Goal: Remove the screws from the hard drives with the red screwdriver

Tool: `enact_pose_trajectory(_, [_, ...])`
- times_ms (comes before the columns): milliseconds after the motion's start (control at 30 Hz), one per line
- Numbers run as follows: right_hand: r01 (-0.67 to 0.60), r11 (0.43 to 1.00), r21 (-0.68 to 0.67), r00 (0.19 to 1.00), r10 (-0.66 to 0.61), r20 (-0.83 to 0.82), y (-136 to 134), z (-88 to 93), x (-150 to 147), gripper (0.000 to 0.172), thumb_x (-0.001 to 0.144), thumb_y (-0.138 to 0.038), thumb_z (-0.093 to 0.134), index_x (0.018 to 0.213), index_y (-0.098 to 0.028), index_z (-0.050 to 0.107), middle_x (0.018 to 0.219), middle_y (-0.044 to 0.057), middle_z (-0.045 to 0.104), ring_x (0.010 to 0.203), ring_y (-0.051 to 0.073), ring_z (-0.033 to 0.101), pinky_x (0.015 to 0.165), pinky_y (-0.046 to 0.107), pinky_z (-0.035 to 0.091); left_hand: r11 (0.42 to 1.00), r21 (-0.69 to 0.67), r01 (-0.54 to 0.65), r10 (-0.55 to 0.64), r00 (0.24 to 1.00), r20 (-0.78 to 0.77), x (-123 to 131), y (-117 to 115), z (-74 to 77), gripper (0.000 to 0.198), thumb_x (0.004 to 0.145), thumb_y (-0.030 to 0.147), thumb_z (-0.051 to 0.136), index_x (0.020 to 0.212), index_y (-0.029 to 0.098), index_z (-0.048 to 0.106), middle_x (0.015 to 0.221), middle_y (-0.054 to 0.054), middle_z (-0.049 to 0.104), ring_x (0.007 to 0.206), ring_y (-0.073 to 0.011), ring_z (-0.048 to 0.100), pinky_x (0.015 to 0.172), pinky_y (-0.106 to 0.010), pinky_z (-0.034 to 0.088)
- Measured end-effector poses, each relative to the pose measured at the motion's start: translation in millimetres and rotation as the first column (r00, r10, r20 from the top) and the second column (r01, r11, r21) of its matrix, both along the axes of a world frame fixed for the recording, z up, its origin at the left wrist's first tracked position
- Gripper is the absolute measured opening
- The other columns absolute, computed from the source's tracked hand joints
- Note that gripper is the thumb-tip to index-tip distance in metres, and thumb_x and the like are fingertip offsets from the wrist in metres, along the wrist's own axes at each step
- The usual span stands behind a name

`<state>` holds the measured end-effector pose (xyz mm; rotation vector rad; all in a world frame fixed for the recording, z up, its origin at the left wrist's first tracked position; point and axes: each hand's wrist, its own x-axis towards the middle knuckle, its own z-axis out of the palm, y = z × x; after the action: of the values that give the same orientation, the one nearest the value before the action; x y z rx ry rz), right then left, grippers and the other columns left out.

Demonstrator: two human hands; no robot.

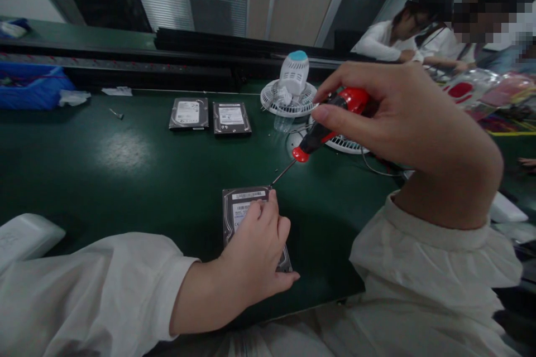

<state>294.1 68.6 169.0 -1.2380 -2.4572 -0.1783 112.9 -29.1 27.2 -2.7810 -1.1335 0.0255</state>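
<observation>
Low at the frame's centre, the left hand [256,248] holds the hard drive [238,206]; the right hand [397,111] grips a tilted screwdriver [316,136] at its corner. I'd stand it straighter, pressing steadily.

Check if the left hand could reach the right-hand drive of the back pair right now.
Probably yes: bare table lies between the near drive and that back drive, though the left hand, holding the near drive, would have to let go first.
</observation>
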Motion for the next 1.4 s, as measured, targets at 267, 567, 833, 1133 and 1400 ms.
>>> enact_pose_trajectory(267, [-0.087,0.987,-0.133,0.996,0.09,0.017,-4.2,6.2,5.7,0.035,0.082,-0.034,0.058,0.113,-0.019,0.062,0.109,0.008,0.066,0.088,0.019,0.06,0.078,0.036,0.045,1.0,0.017,-0.018,0.018,1.0,-0.004,0.5,-0.3,-0.5,0.082,0.08,0.08,0.051,0.112,0.007,0.07,0.147,-0.033,0.053,0.126,-0.0435,0.055,0.095,-0.049,0.038])
enact_pose_trajectory(567, [0.014,0.993,-0.117,1.0,-0.011,0.022,-3.5,6.0,3.8,0.03,0.083,-0.038,0.06,0.107,-0.022,0.059,0.1,0.007,0.064,0.079,0.016,0.053,0.074,0.035,0.038,1.0,-0.007,-0.025,0.025,0.999,-0.02,1.1,0.9,1.4,0.081,0.08,0.08,0.051,0.114,0.009,0.069,0.148,-0.03,0.053,0.124,-0.0415,0.056,0.093,-0.048,0.039])
enact_pose_trajectory(833, [0.057,0.994,-0.093,0.998,-0.056,0.02,-3.1,6.6,4.7,0.028,0.084,-0.047,0.056,0.091,-0.021,0.063,0.085,0.007,0.064,0.071,0.016,0.051,0.07,0.036,0.035,1.0,-0.02,-0.015,0.015,1.0,-0.02,0.9,-0.3,2.7,0.08,0.081,0.078,0.051,0.114,0.007,0.068,0.148,-0.033,0.052,0.128,-0.0431,0.054,0.094,-0.048,0.039])
enact_pose_trajectory(1133, [0.088,0.994,-0.065,0.996,-0.086,0.028,-5.2,8.3,4.6,0.033,0.085,-0.053,0.058,0.084,-0.02,0.065,0.073,0.005,0.062,0.064,0.014,0.048,0.065,0.035,0.034,0.999,-0.038,-0.014,0.013,1.0,-0.01,0.8,0.8,2.7,0.081,0.081,0.077,0.053,0.114,0.005,0.068,0.148,-0.034,0.05,0.128,-0.0444,0.055,0.094,-0.049,0.039])
enact_pose_trajectory(1400, [0.052,0.994,-0.099,0.998,-0.048,0.048,-5.0,8.0,2.5,0.032,0.079,-0.035,0.059,0.106,-0.019,0.061,0.093,0.007,0.061,0.072,0.015,0.049,0.068,0.035,0.037,0.997,-0.078,-0.006,0.004,1.0,-0.021,0.5,0.2,3.6,0.08,0.084,0.075,0.052,0.115,0.004,0.067,0.149,-0.038,0.046,0.134,-0.0459,0.05,0.096,-0.05,0.04])
